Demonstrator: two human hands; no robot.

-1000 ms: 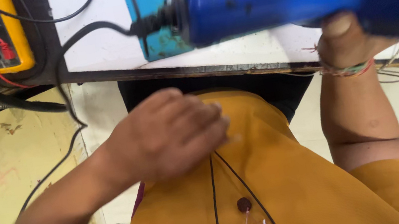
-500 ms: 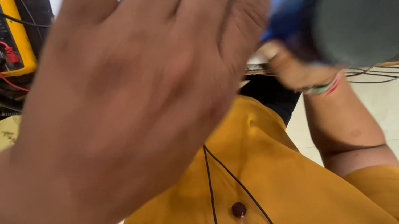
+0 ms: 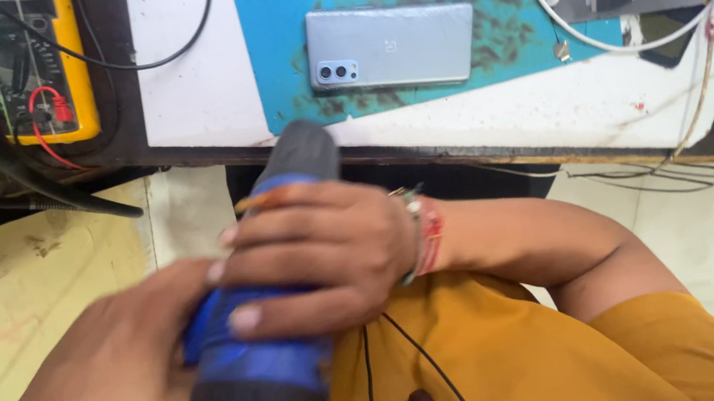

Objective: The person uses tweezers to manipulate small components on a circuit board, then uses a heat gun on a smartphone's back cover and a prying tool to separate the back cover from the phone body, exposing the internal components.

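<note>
1. Blue plastic fills the middle of the view: a chunky blue tool (image 3: 269,341) with a dark grey nozzle end, possibly a hot-air blower, is now held close against the person's mustard-orange shirt (image 3: 501,370), below the edge of the counter (image 3: 499,123).
2. A second ago the same tool was raised high at the counter in the right hand alone; half a second ago the left palm swept across the camera. Now the tool has come down to the chest and both hands are on it.
3. That suggests the tool is being adjusted or re-gripped rather than aimed at anything.
4. The right hand (image 3: 323,255), with thread bands at the wrist, reaches across from the right, its grip wrapped firmly around the tool's upper body, fingers curled over the front.
5. The left hand (image 3: 121,380) comes up from the lower left, forearm slanted, its grip closed on the tool's lower side, blurred by motion.
6. Beyond the tool, on the counter, a silver phone (image 3: 392,45) lies back-up on a blue mat (image 3: 272,41). Left of the phone sits a yellow multimeter (image 3: 30,67) with leads.
</note>
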